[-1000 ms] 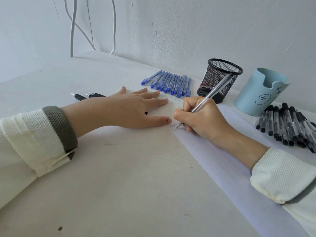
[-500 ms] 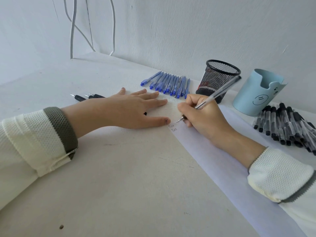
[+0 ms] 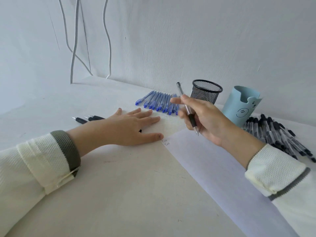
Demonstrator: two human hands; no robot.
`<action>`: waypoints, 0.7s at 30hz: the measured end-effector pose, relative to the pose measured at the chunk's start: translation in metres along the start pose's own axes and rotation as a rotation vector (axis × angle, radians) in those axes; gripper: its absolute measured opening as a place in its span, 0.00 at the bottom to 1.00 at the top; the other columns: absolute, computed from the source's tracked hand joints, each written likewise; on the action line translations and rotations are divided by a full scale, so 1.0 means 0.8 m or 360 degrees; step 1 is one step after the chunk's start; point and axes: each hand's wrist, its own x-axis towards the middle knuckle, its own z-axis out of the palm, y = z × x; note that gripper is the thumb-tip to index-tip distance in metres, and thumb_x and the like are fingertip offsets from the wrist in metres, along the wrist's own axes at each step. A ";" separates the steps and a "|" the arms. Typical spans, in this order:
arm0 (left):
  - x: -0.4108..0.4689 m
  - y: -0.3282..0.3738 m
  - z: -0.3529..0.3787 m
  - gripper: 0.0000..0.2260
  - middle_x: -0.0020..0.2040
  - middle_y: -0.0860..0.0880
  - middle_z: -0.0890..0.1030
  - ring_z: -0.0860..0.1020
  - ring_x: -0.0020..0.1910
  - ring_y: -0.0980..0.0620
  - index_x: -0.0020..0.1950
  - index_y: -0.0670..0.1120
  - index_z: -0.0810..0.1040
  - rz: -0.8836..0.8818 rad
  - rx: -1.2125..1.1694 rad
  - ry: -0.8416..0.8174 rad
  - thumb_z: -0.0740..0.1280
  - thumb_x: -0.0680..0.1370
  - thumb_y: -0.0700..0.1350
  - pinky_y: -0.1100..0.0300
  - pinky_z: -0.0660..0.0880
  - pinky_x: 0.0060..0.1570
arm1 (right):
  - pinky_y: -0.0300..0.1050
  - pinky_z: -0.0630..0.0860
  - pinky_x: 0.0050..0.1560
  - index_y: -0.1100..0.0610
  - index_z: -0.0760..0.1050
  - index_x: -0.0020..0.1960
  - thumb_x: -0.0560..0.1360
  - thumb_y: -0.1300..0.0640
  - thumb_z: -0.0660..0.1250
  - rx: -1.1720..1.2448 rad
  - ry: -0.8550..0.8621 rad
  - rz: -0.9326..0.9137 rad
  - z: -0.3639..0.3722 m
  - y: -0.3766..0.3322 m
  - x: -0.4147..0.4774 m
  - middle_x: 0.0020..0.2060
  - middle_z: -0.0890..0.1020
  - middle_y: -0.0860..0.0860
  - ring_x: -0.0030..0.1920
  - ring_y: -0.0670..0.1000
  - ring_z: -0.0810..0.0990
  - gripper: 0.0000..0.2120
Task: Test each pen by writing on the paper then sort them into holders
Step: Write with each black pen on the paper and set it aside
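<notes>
The right hand (image 3: 208, 120) pinches a silver pen (image 3: 189, 112) above the paper (image 3: 213, 165), tip down. The left hand (image 3: 126, 127) lies flat on the sheet, fingers spread. "Test" is written twice beside its thumb. Behind lie blue pens (image 3: 159, 102), a mesh holder (image 3: 205, 94) and a pale-blue holder (image 3: 239, 106) with a drawn face. Black pens (image 3: 277, 134) are heaped at the right.

This looks like a plain desk corner in an office or study room. A pale tabletop (image 3: 119, 194) runs up against a bare white wall (image 3: 188, 40), and thin white cables (image 3: 73, 53) hang down in the corner. Stationery covers the far side: a black mesh pen holder (image 3: 206, 94), a light blue holder (image 3: 239, 106) with a drawn face, a row of blue pens (image 3: 159, 101), a heap of black pens (image 3: 277, 132) and a sheet of paper (image 3: 213, 165).
</notes>
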 end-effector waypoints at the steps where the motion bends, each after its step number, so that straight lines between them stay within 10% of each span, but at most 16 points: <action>1: 0.000 0.000 0.000 0.40 0.80 0.61 0.44 0.44 0.79 0.56 0.78 0.66 0.46 -0.0002 -0.0008 -0.0001 0.41 0.66 0.77 0.38 0.44 0.75 | 0.35 0.63 0.26 0.55 0.81 0.57 0.81 0.49 0.60 -0.0018 -0.0021 0.0010 -0.001 -0.004 -0.001 0.33 0.82 0.49 0.27 0.46 0.65 0.14; 10: 0.002 -0.003 0.002 0.43 0.80 0.62 0.44 0.43 0.79 0.56 0.77 0.67 0.45 0.0008 -0.0009 -0.0002 0.38 0.63 0.79 0.39 0.43 0.75 | 0.31 0.66 0.27 0.52 0.79 0.57 0.80 0.42 0.57 0.0158 0.0052 0.0019 -0.026 -0.027 -0.020 0.27 0.71 0.46 0.27 0.42 0.67 0.18; 21: 0.002 -0.003 0.002 0.47 0.79 0.64 0.44 0.43 0.79 0.58 0.77 0.68 0.45 0.0020 -0.0038 0.0022 0.35 0.58 0.82 0.42 0.43 0.76 | 0.36 0.70 0.31 0.53 0.76 0.50 0.79 0.52 0.66 0.0100 0.0543 -0.0413 -0.078 -0.047 -0.055 0.38 0.85 0.54 0.30 0.47 0.73 0.05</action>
